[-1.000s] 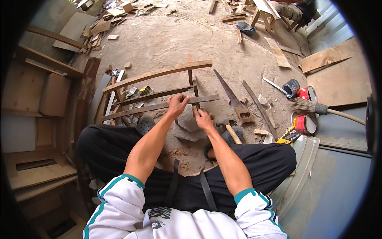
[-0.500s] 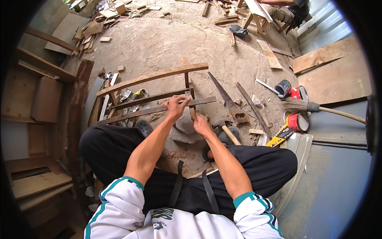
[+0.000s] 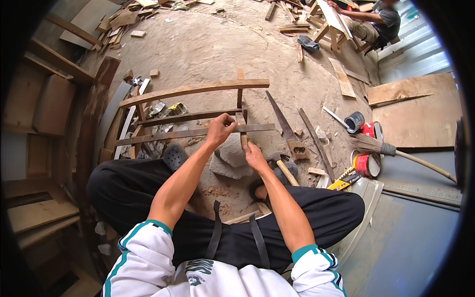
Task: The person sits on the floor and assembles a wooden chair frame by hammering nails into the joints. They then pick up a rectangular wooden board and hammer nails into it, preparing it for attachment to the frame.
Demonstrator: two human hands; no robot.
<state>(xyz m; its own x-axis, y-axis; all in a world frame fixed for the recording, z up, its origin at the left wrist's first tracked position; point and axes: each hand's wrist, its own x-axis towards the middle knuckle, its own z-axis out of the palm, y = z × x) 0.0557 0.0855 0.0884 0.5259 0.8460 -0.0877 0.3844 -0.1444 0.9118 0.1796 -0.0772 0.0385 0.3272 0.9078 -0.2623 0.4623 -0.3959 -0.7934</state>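
In front of my knees lies a wooden frame of long rails point(image 3: 198, 90) joined by a crosspiece point(image 3: 240, 96). My left hand point(image 3: 220, 128) is closed, fingertips pressed together, where the nearest rail point(image 3: 173, 134) meets the crosspiece. What it pinches is too small to make out. Lower down, my right hand point(image 3: 254, 156) grips the near end of the crosspiece, fingers wrapped round it. Under the joint sits a grey stone block point(image 3: 232, 163). A hammer with a wooden handle point(image 3: 287, 173) rests beside my right foot, its head partly hidden.
Right of the frame lie a handsaw point(image 3: 284, 121), a long wood strip point(image 3: 316, 141), paint cans point(image 3: 366, 164) and a straw broom point(image 3: 367, 143). Wood scraps point(image 3: 138, 20) are strewn at the back. Far right, another person point(image 3: 378, 22) sits at a small wooden bench point(image 3: 332, 22).
The view has shifted slightly. My left hand's fingers have curled in more tightly at the joint. My right hand keeps its hold on the crosspiece.
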